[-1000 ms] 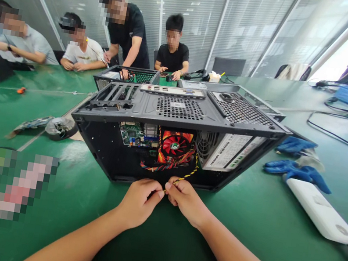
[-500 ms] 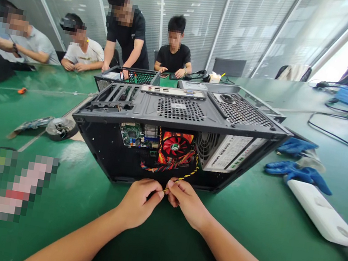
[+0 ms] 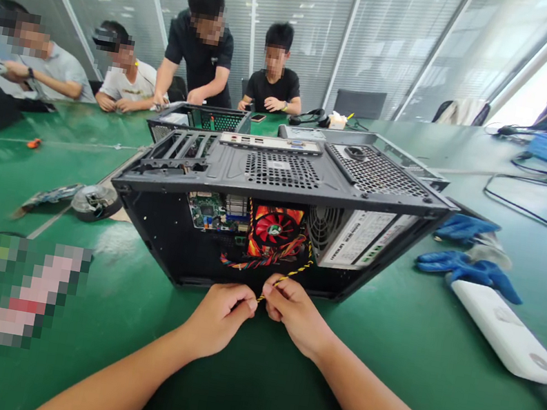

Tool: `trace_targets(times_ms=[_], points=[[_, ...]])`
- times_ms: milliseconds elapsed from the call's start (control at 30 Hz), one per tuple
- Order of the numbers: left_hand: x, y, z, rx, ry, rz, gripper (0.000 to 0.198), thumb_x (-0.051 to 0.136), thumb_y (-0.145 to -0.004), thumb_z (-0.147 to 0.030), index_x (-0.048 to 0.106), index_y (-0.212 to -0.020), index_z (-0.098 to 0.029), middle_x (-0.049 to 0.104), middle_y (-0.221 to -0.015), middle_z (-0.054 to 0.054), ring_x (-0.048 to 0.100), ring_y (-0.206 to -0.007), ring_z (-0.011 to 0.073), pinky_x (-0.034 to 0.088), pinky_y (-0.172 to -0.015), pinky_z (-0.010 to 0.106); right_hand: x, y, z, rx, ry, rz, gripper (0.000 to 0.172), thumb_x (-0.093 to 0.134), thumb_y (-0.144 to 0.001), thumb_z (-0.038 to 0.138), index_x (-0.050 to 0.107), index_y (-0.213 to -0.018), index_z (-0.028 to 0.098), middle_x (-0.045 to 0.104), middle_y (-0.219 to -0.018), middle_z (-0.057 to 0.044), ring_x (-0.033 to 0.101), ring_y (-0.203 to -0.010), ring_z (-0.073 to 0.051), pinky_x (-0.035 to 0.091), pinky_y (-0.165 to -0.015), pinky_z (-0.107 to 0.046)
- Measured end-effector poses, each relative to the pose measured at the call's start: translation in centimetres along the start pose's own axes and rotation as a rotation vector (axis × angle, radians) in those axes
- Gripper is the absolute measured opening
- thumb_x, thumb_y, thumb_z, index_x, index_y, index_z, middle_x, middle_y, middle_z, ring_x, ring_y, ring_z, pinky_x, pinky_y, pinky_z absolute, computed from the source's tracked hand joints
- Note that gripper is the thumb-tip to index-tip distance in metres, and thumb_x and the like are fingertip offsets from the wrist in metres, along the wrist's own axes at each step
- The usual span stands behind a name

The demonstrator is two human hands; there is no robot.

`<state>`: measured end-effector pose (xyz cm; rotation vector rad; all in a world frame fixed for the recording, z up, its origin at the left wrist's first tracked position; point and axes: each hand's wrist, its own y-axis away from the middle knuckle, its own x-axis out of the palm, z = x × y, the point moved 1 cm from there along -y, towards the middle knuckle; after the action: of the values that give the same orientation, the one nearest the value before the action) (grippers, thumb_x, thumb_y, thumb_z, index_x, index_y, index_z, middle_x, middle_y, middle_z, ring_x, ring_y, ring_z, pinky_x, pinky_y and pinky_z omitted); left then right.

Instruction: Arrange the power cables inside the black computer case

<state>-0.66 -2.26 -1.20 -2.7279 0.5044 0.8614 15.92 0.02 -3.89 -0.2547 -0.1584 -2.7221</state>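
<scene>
A black-and-yellow twisted cable (image 3: 292,272) runs out of the open computer case (image 3: 151,247) in front of me. My left hand (image 3: 222,315) pinches its near end, with thumb and forefinger closed; the very tip is hidden by the fingers. Just beside it, my right hand (image 3: 293,311) grips the same cable a little further up. Inside the case show a red cooling fan (image 3: 275,228), a motherboard (image 3: 206,211), a bundle of coloured wires (image 3: 258,262) and the power supply (image 3: 359,240) with a white label.
Blue gloves (image 3: 469,273) and a white power strip (image 3: 509,332) lie to the right. At left are a CPU cooler (image 3: 94,200) and an orange piece (image 3: 34,142). Another case (image 3: 204,116) stands behind mine. Several people sit or stand across the green table (image 3: 112,318).
My hands have barely moved, and both still hold the cable. Across the table, the standing person has shifted to the right, and the seated person in black has moved their hands.
</scene>
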Motion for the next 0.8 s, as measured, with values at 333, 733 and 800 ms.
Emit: trace_targets(times_ms=[333,733,800], points=[[0.5,0.4,0.6,0.155,-0.221,-0.14,0.013,0.052,-0.09,-0.023,0.059,-0.081,-0.018,0.062,-0.074,0.001,0.056,-0.066,0.012,0.042,-0.065,0.023,-0.3,-0.2,-0.5,-0.049,0.199,-0.086,0.036,0.054,-0.088,0.048,0.048,-0.067,0.019,0.036,-0.054,0.007,0.031,-0.048,-0.008,0.023,-0.048,-0.025],[0.9,0.6,1.3,0.346,-0.39,-0.293,0.011,0.053,-0.093,-0.024,0.061,-0.088,-0.018,0.062,-0.081,0.004,0.057,-0.076,0.0157,0.047,-0.071,0.029,0.0,-0.2,0.1,-0.109,0.337,-0.072,0.035,0.054,-0.088,0.045,0.051,-0.065,0.019,0.038,-0.057,0.005,0.033,-0.05,-0.009,0.026,-0.049,-0.026],[0.9,0.6,1.2,0.319,-0.386,-0.281,0.012,0.052,-0.093,-0.023,0.061,-0.086,-0.018,0.062,-0.081,0.004,0.057,-0.077,0.0163,0.047,-0.073,0.031,0.0,-0.1,0.1,-0.111,0.332,-0.068,0.037,0.053,-0.088,0.046,0.049,-0.064,0.019,0.038,-0.057,0.005,0.033,-0.05,-0.009,0.026,-0.049,-0.026]])
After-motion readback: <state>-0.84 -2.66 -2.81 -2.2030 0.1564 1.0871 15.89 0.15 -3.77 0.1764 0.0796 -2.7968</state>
